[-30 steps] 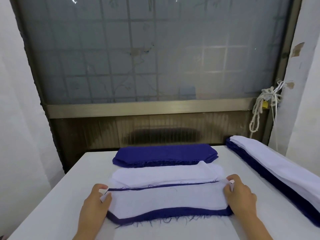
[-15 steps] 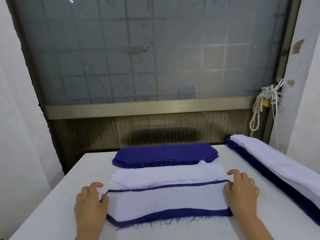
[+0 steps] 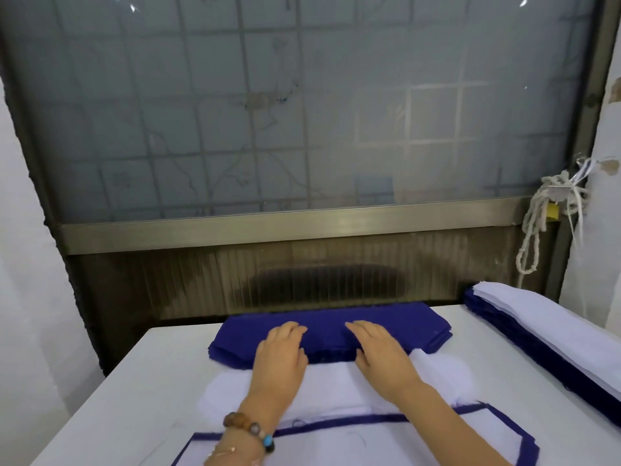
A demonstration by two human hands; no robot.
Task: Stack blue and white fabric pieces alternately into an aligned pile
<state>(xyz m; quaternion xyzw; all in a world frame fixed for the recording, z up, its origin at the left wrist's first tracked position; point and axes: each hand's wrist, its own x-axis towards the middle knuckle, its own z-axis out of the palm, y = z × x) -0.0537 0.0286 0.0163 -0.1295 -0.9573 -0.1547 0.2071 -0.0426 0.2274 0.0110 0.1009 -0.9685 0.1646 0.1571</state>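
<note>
Blue stack point(image 3: 403, 326) at the far edge of the tabletop point(image 3: 141, 398), close under the dark panel below the frosted window point(image 3: 302, 112). Leaves little room behind it. Wide bare tabletop to the left of the cloth, out to the left edge. On the right only a narrower bare strip, bounded by a long pile point(image 3: 554, 331) of white on blue along the right edge. Knotted rope point(image 3: 537, 227) hanging on the frame above that pile's far end.

Left hand point(image 3: 280, 354) and right hand point(image 3: 383, 358) side by side but apart, palms down, fingers straight and together, reaching onto the top of the blue stack. Nothing gripped in either. Beaded bracelet point(image 3: 248, 432) on the left wrist. Forearms crossing over the white stack point(image 3: 336, 381), just beside the blue one on its near side, corners rounded and a little ragged.

Nearest of all, the near pile point(image 3: 353, 445): white piece on top, blue rim showing along its far and right sides, loose threads at the far edge. Blue stack itself deep blue, many layers, edges slightly stepped at the right end.
</note>
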